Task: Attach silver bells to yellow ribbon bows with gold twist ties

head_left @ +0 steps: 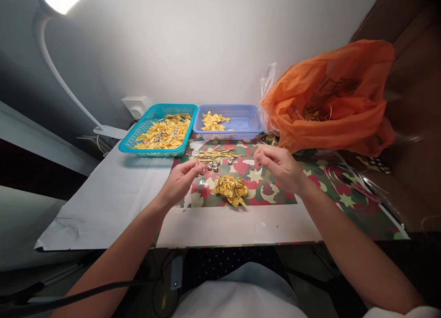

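My left hand [179,180] is raised over the patterned table cover, its thumb and fingertips pinched together beside a few small silver bells [213,166]. Farther right, my right hand [279,167] is also closed in a pinch. Whatever either pinch holds is too fine to make out. Between and below the hands lies a bunch of gold ribbon bows [231,190]. Behind the bells, thin gold stems [218,154] lie in a loose pile, and two more bells sit close to their right part.
A teal basket [124,145] heaped with gold bows stands at the back left. Beside it, a blue-violet basket [246,123] holds fewer bows. An orange plastic bag [330,97] bulges at the right, near coiled clear cord [339,178]. A white lamp [51,65] arches over the left.
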{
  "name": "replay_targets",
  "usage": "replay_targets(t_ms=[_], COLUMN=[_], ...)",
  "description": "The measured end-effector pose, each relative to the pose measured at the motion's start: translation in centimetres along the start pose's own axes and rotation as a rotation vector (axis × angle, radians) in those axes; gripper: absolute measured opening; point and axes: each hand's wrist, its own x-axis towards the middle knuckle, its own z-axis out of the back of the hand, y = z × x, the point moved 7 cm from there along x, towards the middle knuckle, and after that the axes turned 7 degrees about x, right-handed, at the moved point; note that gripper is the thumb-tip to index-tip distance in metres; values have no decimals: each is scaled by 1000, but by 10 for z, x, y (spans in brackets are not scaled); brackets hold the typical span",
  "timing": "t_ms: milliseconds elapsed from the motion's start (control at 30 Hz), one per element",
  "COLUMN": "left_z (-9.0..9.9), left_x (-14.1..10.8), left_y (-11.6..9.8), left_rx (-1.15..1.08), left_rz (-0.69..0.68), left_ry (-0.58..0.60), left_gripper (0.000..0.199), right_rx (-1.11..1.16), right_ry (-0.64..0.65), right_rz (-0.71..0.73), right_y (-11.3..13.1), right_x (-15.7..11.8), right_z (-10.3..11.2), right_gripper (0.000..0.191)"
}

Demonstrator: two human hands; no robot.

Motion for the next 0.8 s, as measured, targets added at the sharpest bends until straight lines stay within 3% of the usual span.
replay_targets(t_ms=[167,267,400,567,667,800], left_z=[8,13,18,21,10,-23], left_x=[-1,1,3,7,15,29], left_y=[-7,-9,-4,-5,-9,-23], left_rx=[-141,-204,-132,-320,-446,-579], left_rz=[-26,-40,13,-49,-80,-122], left_ry=[183,175,126,86,158,289], left_gripper=[29,31,31,22,18,29], right_rx=[198,254,214,201,210,115], right_ry=[-60,-116,-109,-61,-30,-4], right_rz=[-32,-38,-125,-148,-122,-78], right_y=[5,6,-10,-17,-8,1], right_x=[-4,-4,-3,-2,4,17], right_z=[13,17,15,10,4,-3], right_gripper=[35,34,38,38,37,38])
